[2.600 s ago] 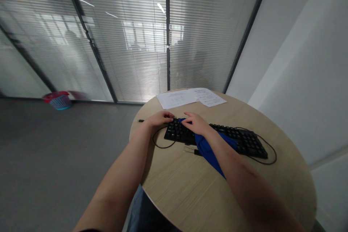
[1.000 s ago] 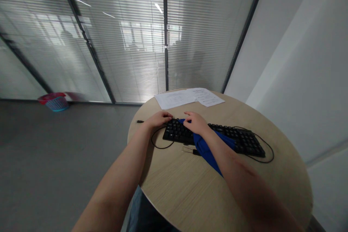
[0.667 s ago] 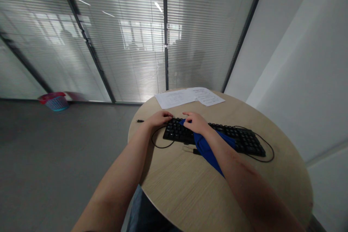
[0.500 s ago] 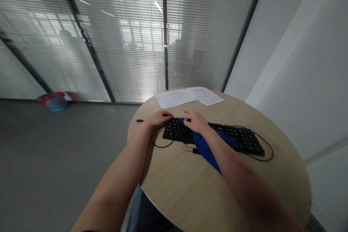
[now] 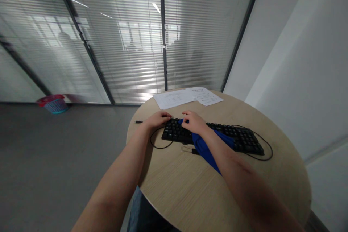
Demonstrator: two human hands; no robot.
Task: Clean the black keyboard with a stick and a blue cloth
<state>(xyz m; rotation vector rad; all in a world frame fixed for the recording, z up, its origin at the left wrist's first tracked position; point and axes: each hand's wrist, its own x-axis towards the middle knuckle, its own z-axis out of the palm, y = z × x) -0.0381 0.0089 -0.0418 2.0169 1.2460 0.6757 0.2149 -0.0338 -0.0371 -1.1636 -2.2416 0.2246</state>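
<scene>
1. Blue fabric cloth (image 5: 202,147) lies across the long black plastic keyboard (image 5: 176,132) on the round, pale wood-grain table (image 5: 174,185); the step in hand looks like wiping the keys.
2. The right hand (image 5: 193,121) is over the keyboard's left part, thumb and index finger drawn narrow on a tip of the cloth. A firm pinch, worked key by key, should suit such small raised caps.
3. The left hand (image 5: 157,119) is at the keyboard's far left corner, fingers close together; whether they grip the edge, I cannot tell. Light, steady pressure there should stop the board sliding.
4. The cloth's loose part trails beneath the right forearm and onto the table. Gathering it in would probably keep it from snagging the small black-handled tool with a clear end (image 5: 195,151) at its edge.
5. Leave slack in the thin black cable (image 5: 160,148) looped near the left wrist; a tug could shift the keyboard.
6. Short strokes would be wise, clear of the white printed paper sheets (image 5: 175,99) beyond.
</scene>
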